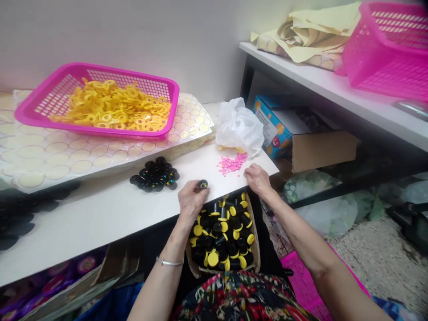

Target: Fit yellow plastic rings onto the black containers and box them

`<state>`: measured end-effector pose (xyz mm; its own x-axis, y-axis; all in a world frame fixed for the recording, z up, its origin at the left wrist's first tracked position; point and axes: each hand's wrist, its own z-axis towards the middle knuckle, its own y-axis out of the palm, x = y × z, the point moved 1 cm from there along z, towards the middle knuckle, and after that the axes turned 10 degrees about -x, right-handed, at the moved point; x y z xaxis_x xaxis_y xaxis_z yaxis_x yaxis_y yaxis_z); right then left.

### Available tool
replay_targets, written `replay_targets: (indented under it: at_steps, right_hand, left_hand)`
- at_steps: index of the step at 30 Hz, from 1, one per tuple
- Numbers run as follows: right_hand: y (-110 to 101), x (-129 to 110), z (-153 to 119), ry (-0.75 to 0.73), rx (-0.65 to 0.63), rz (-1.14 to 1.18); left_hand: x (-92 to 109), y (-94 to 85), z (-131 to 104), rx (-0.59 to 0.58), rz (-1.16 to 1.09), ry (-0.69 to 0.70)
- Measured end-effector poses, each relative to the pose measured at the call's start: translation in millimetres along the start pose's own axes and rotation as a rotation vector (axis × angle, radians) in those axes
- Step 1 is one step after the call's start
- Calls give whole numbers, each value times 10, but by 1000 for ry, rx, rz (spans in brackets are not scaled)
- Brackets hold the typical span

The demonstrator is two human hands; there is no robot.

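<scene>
My left hand [191, 200] grips a small black cup [203, 184] by its side, its open top facing up with coloured bits inside. At the table's right end, my right hand [257, 179] has its fingers drawn together beside a scatter of small pink pieces [231, 164]; whatever they pinch is too small to make out. Left of my left hand stands a cluster of black cups [155, 174], some showing coloured bits. Below the table edge, a cardboard box [257, 249] holds many black cups with yellow caps [213, 258].
A pink basket [173, 104] of yellow rings [112, 104] rests on circle-printed sheets [67, 154]. Behind the pink pieces sits a white plastic bag [239, 127]. More black pieces [16, 218] lie far left. To the right are a shelf [310, 82], another pink basket [384, 58] and an open carton [321, 151].
</scene>
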<state>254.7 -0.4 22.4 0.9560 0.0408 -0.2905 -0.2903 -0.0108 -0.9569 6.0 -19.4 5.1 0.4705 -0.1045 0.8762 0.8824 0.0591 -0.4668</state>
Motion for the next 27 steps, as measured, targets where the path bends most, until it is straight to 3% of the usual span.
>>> replay_targets:
  at_steps: [3,6,12,18,27]
  right_hand:
    - [-6,-27,4,-59,0,-5]
    - [-35,-149,12,-155,45,134]
    - [9,-697,107,-470,51,457]
    - [115,-929,188,-532,-18,258]
    - [-3,-1060,157,-539,-140,-100]
  left_hand:
    - [10,149,124,-66,18,10]
    - [8,248,175,-110,74,21]
    - [65,260,148,-122,219,82]
    - [127,226,125,-138,274,108]
    - [118,212,125,-163,266,110]
